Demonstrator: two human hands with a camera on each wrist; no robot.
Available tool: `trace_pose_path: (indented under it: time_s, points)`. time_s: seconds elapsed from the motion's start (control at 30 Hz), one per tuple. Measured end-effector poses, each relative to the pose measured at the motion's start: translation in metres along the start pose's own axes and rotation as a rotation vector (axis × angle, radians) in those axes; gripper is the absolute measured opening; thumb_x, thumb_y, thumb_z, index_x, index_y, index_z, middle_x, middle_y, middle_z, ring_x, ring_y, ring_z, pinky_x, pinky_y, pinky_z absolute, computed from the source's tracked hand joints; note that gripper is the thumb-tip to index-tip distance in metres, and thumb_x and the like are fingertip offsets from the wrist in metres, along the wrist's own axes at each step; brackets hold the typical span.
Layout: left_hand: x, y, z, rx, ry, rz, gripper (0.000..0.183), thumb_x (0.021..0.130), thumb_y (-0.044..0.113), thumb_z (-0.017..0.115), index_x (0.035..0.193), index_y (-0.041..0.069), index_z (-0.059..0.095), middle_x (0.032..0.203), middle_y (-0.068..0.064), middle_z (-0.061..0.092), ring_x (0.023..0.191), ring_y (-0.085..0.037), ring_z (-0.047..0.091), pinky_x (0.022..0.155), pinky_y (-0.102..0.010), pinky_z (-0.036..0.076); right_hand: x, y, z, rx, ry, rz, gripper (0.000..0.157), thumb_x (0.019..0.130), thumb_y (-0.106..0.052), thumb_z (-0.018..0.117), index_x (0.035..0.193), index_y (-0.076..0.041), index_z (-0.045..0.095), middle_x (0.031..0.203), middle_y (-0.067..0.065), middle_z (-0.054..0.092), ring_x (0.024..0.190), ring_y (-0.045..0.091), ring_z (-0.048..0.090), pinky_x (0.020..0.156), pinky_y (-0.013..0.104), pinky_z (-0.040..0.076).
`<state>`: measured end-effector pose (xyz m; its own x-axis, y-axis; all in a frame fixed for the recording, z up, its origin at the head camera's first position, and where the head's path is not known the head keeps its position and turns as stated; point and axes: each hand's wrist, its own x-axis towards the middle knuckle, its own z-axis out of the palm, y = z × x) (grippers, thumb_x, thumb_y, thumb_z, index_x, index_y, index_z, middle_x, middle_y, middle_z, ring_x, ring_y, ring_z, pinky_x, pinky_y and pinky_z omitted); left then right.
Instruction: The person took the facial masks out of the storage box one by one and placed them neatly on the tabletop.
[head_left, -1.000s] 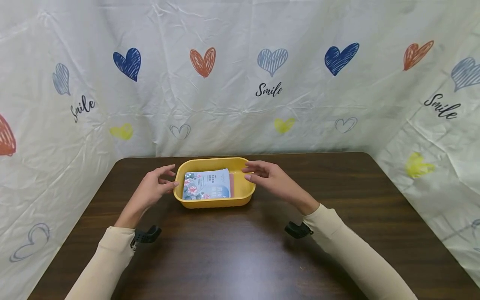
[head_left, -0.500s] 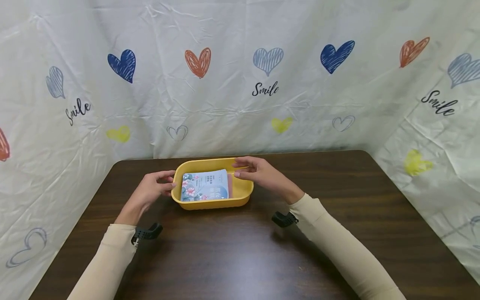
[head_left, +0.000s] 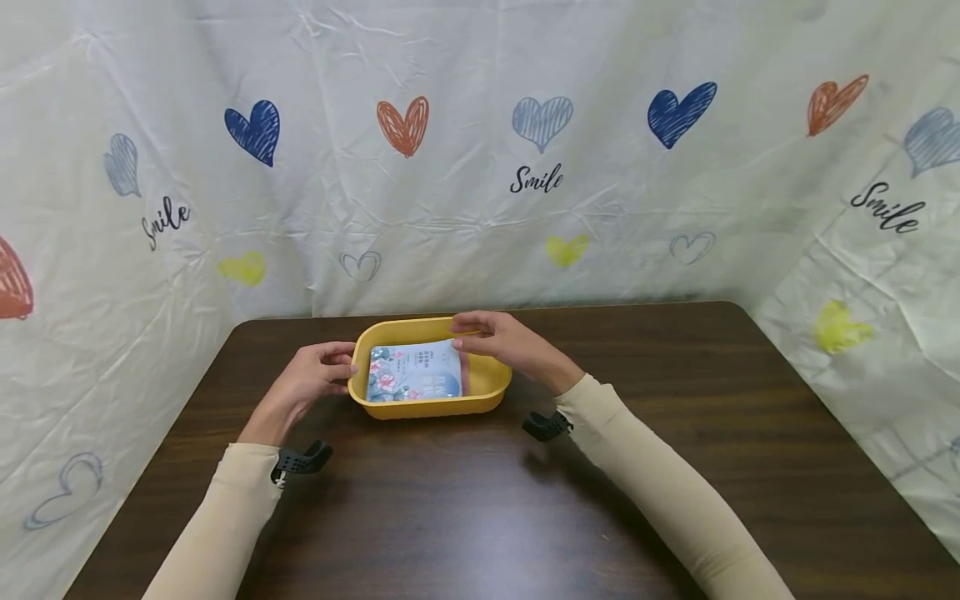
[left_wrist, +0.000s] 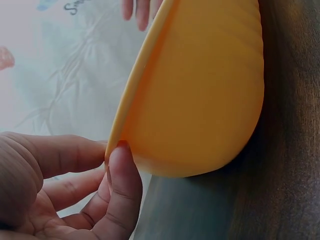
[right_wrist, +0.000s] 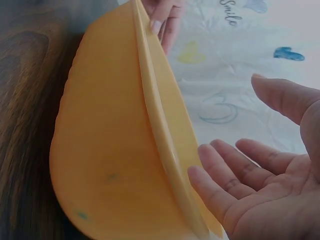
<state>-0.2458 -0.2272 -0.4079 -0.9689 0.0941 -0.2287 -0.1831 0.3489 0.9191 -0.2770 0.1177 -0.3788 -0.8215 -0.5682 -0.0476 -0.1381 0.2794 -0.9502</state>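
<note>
A yellow oval-ended plastic basin stands on the table near its far edge. Inside lies a light blue sachet printed with pink flowers and lettering, with a pinkish flat piece showing from under its right edge. My left hand pinches the basin's left rim between thumb and fingers, as the left wrist view shows at the rim. Over the basin's right part hovers my right hand, fingers loosely extended and holding nothing. Its fingertips overlap the sachet's upper right corner in the head view.
The dark wood table reaches from the front to the white cloth backdrop printed with hearts and "Smile". Black wrist mounts sit at both sleeve cuffs.
My left hand has closed its fingers on the basin's left rim. The right hand has moved left, from the right rim to over the inside by the sachet. The basin stays in place.
</note>
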Motion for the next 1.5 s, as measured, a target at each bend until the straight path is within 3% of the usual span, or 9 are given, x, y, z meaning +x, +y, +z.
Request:
trace_pose_path:
  time_s: [0.47, 0.97, 1.5]
  points:
    - [0.002, 0.001, 0.006, 0.026, 0.018, 0.023, 0.054, 0.096, 0.005, 0.066, 0.147, 0.0, 0.049, 0.11, -0.014, 0.053, 0.093, -0.023, 0.057, 0.075, -0.029, 0.06, 0.029, 0.016, 0.013, 0.117, -0.04, 0.014, 0.057, 0.096, 0.004, 0.061, 0.149, 0.005, 0.042, 0.153, 0.023, 0.045, 0.141, 0.04, 0.044, 0.114, 0.045, 0.04]
    - [0.002, 0.001, 0.007, 0.037, 0.032, 0.019, 0.053, 0.097, 0.004, 0.064, 0.147, 0.0, 0.049, 0.113, -0.015, 0.053, 0.094, -0.025, 0.057, 0.074, -0.028, 0.06, 0.035, 0.015, 0.02, 0.073, 0.016, 0.052, 0.055, 0.096, -0.001, 0.064, 0.147, 0.004, 0.047, 0.149, 0.022, 0.051, 0.137, 0.033, 0.05, 0.113, 0.044, 0.043]
    - [-0.001, 0.001, 0.005, 0.035, 0.031, 0.027, 0.053, 0.097, 0.005, 0.064, 0.147, 0.0, 0.049, 0.111, -0.015, 0.054, 0.094, -0.024, 0.057, 0.074, -0.028, 0.06, 0.036, 0.01, 0.022, 0.059, 0.02, 0.071, 0.053, 0.095, -0.002, 0.066, 0.145, 0.005, 0.049, 0.148, 0.022, 0.052, 0.136, 0.034, 0.051, 0.113, 0.044, 0.043]
